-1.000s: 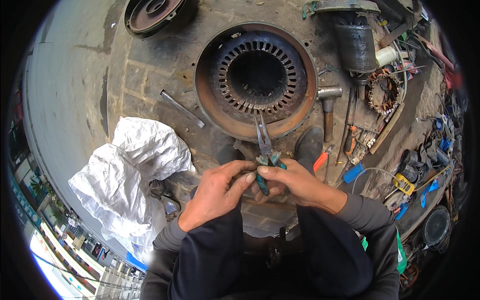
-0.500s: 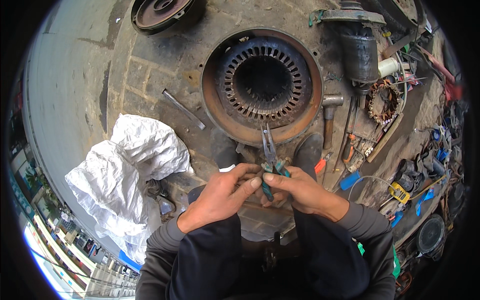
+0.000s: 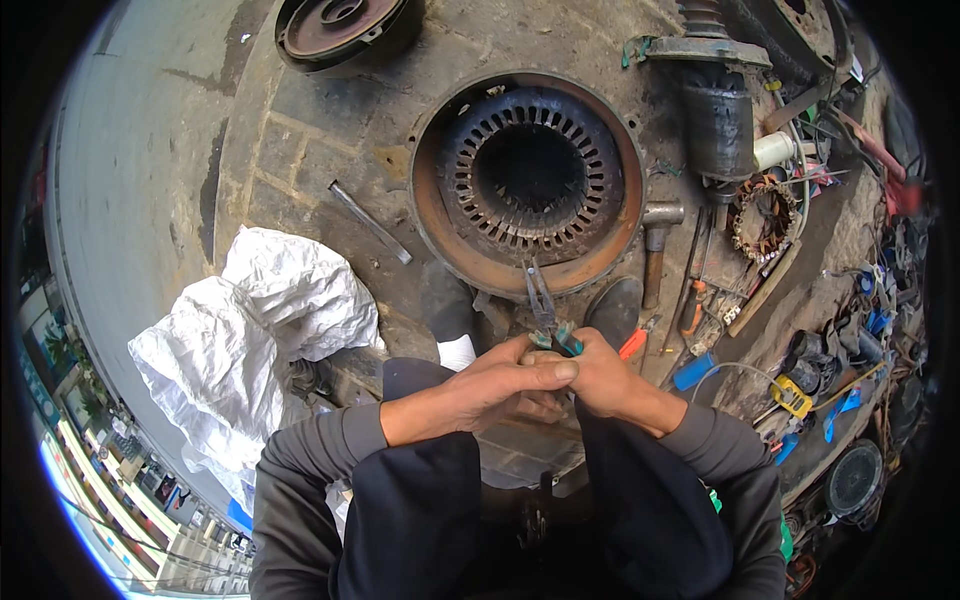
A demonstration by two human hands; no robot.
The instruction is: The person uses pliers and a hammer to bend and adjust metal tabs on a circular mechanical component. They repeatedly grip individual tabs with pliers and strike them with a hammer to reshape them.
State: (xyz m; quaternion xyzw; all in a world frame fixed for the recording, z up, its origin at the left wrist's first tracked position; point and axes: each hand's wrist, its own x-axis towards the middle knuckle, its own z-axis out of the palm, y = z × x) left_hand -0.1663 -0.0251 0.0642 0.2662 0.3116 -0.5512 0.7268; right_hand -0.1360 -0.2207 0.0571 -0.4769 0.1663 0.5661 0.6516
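Observation:
A pair of long-nose pliers [image 3: 541,303] with green grips points away from me, its jaws slightly apart at the near rim of a round, rusty motor housing [image 3: 428,225]. My right hand [image 3: 612,378] is closed around the grips. From the left, my left hand [image 3: 478,392] wraps over the same grips, its thumb lying across the right hand's fingers. Most of the grips are hidden by the hands. Inside the housing sits a slotted stator core [image 3: 468,205] with a dark bore.
A steel chisel-like bar [image 3: 370,222] lies left of the housing, and a hammer [image 3: 655,255] right of it. A crumpled white sack [image 3: 225,340] is at the left. Farther right are a copper coil ring [image 3: 740,225], orange-handled screwdriver [image 3: 692,308] and blue cylinder [image 3: 694,371]. A round cover [image 3: 300,40] stands far left.
My left hand has moved right and closed over the right hand and the grips. The plier jaws sit slightly lower in view, as does the housing.

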